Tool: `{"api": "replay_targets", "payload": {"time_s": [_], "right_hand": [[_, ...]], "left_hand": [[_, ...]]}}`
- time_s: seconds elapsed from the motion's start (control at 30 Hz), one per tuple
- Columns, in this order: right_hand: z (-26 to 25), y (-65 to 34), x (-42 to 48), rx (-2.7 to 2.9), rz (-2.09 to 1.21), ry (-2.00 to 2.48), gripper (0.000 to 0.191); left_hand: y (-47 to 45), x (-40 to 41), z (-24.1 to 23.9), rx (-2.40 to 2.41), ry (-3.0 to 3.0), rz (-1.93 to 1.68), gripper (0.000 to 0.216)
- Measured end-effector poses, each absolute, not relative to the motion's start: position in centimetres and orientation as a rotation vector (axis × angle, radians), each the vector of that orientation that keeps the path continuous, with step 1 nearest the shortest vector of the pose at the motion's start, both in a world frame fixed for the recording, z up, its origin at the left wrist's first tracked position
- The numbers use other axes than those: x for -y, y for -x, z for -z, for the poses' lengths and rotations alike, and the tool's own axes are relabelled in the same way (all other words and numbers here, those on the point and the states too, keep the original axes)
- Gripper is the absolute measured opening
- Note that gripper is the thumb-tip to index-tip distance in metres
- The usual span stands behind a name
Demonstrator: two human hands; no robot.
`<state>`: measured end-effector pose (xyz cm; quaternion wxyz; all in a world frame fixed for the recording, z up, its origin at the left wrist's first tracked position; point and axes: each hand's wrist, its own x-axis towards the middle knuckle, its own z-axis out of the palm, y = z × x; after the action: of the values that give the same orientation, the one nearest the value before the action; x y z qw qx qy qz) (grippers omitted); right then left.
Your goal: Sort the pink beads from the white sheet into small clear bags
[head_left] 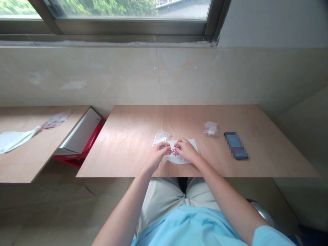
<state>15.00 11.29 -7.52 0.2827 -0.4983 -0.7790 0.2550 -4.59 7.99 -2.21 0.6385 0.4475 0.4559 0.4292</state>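
Observation:
On a wooden table (205, 164) lies a white sheet of paper (192, 143) with a small heap of pink-red beads (175, 150) on it. My left hand (159, 153) rests at the sheet's left edge, fingers curled in a pinch beside the beads. My right hand (187, 149) lies on the sheet just right of the beads, fingers bent down over them. What either hand pinches is too small to make out. A clear plastic bag (161, 136) lies just behind my left hand.
A second small bag with pinkish contents (210, 128) lies to the right, then a dark blue phone-like slab (236, 146). A second table (30, 150) at left carries white cloth (15, 139) and a bag (55, 119). A white-and-red box (82, 136) stands between tables.

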Motion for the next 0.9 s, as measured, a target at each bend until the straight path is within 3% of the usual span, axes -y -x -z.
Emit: {"api": "replay_targets", "payload": {"time_s": [0.37,0.9], "right_hand": [[7.1,-15.5,-11.5,2.137,-0.669,1.288,0.009],[7.2,-16.2,-11.9,2.223,-0.641,1.262,0.015]], "left_hand": [[4.8,-8.2,3.3,-1.07,-1.058,-0.973,0.028],[4.7,-7.9,2.3,-1.087,-1.075,-0.95,0.028]]}}
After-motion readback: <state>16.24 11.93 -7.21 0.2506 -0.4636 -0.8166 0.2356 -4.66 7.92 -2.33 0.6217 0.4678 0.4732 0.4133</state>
